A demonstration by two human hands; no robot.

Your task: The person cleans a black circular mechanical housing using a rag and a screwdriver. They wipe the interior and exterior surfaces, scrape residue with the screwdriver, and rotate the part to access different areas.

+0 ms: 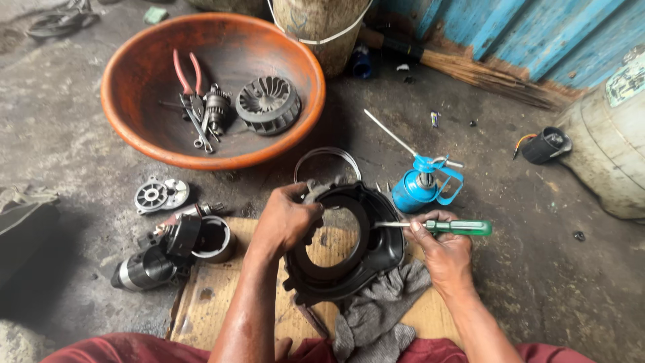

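My left hand [285, 222] grips the upper left rim of a black round housing [349, 259] with a large central hole, held tilted over a wooden board [208, 302]. My right hand [445, 252] holds a green-handled screwdriver [457, 227], its metal shaft pointing left with the tip at the housing's right inner edge. A grey rag [376, 312] lies under the housing's lower right side.
An orange basin [134, 128] behind holds red-handled pliers [187, 81], a finned fan wheel [269, 104] and a small motor part. A blue oil can [416, 188] stands right of the housing. Motor parts [168, 252] lie left. A pale drum [608, 148] stands far right.
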